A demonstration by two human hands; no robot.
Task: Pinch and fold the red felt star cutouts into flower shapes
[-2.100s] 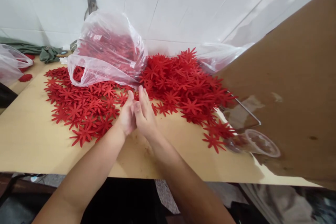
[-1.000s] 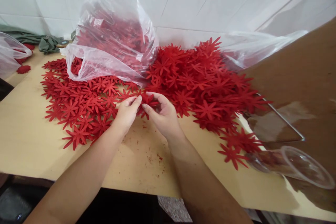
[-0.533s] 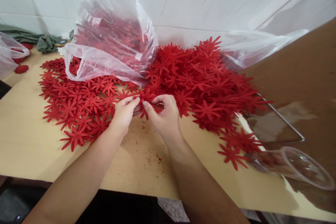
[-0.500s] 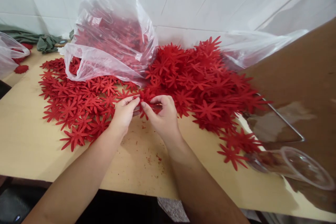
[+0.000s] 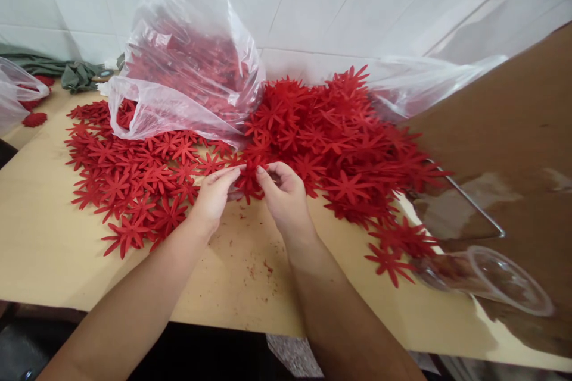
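Observation:
Between my two hands, at the middle of the table, is a red flower-shaped piece with narrow petals. My left hand pinches its left side between thumb and fingers. On its right side, my right hand grips it with thumb and bent forefinger. Loose red flower pieces are spread to the left of my hands. A taller heap of the same pieces rises behind and to the right.
A clear plastic bag of red pieces stands against the tiled wall. At right, a clear plastic cup lies on its side by a brown board. Green cloth lies at the back left. Red scraps dot the table.
My right hand has moved slightly to the right, its thumb now at the right edge of the held piece. The view has shifted a little.

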